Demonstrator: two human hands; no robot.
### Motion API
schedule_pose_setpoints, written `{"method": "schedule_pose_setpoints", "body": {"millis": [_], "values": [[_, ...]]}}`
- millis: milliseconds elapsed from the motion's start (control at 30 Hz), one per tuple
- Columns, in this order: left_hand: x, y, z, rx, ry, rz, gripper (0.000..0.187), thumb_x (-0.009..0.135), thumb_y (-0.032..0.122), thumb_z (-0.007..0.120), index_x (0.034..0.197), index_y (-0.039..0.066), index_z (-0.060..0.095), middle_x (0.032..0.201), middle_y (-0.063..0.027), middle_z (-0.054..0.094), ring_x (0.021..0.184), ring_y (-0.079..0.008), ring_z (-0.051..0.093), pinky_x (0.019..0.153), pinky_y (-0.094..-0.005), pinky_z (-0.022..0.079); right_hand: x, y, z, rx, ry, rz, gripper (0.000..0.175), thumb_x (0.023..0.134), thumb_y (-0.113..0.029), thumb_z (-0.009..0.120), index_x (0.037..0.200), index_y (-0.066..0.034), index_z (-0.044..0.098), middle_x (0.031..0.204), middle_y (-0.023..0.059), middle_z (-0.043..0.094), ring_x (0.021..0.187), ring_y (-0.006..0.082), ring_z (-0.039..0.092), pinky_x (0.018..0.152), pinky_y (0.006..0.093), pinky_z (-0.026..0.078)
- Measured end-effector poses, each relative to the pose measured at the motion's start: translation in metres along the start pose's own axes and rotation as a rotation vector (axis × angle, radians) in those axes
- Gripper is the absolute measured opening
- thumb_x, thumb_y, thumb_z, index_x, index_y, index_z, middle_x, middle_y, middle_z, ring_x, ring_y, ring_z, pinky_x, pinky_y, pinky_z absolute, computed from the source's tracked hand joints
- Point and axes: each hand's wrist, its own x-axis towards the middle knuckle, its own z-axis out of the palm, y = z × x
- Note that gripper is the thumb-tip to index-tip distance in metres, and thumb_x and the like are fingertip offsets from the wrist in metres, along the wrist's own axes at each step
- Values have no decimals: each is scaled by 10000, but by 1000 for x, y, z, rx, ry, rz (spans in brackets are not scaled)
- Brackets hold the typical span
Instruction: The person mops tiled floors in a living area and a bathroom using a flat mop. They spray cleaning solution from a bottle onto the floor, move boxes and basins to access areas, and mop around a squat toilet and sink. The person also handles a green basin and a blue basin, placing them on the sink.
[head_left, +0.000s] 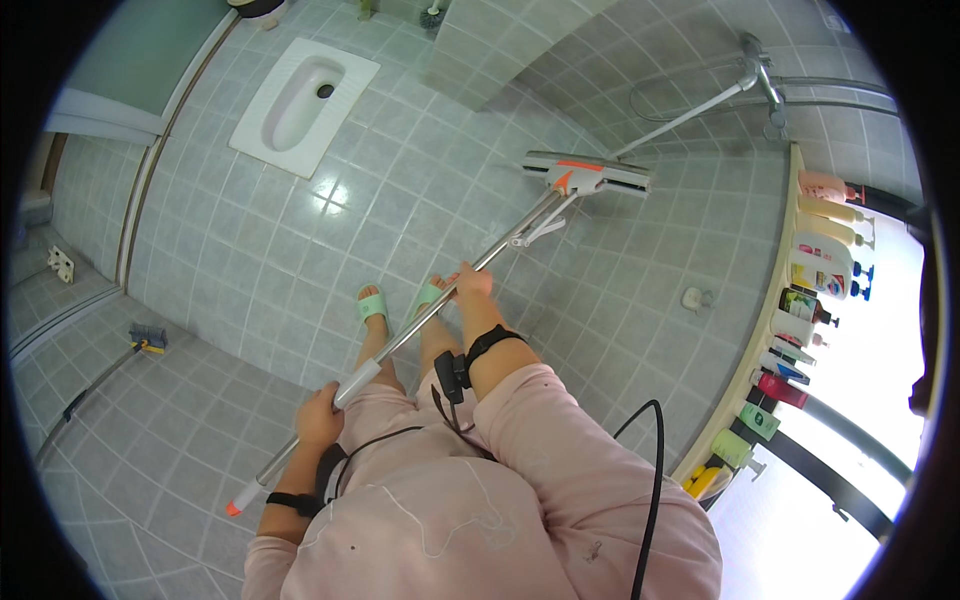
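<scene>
A sponge mop with a metal pole runs slantwise across my body, from an orange-tipped end at lower left to its head at upper right. My left hand is closed around the pole just below its white plastic sleeve. Farther up, my right hand grips the bare metal part. Past that hand, a white squeeze lever sits on the pole. The white and orange mop head is in front of the tiled shower wall; whether it touches the tiles I cannot tell.
A white squat toilet is set in the tiled floor at upper left. A long-handled floor brush leans at left. Shower fittings stick out at upper right. Several bottles line the window ledge. A black cable loops beside me.
</scene>
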Motion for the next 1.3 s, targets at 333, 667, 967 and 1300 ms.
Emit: {"method": "schedule_pose_setpoints", "body": {"millis": [333, 667, 967, 1300], "values": [[-18, -7, -24, -104, -227, -101, 371, 602, 102, 587, 973, 94, 583, 784, -161, 616, 726, -350, 594, 649, -428, 471, 6, 55, 0, -915, -14, -451, 223, 810, -281, 497, 866, -120, 641, 824, 71, 634, 773, 227, 601, 679, 382, 449], [10, 34, -10, -218, -308, -46, 366, 606, 97, 586, 972, 77, 583, 784, -193, 611, 758, -373, 593, 657, -410, 470, -5, -26, -24, -505, -13, -172, 210, 734, -161, 565, 884, -24, 517, 803, 125, 592, 665, 238, 613, 520, 345, 504], [12, 46, 3, -283, -240, -28, 331, 602, 80, 584, 932, 65, 586, 765, -205, 600, 743, -376, 588, 647, -398, 466, -12, -53, -28, -484, 24, -185, 280, 719, -139, 586, 932, 24, 506, 808, 166, 587, 724, 266, 606, 586, 382, 481], [-8, 19, -1, -537, -452, -141, 305, 586, 48, 598, 888, 6, 599, 578, -73, 548, 498, -178, 543, 479, -295, 437, 20, -3, -29, 151, -264, 109, 220, 676, -140, 622, 785, -22, 471, 613, 97, 514, 453, 180, 467, 374, 287, 367]]}}
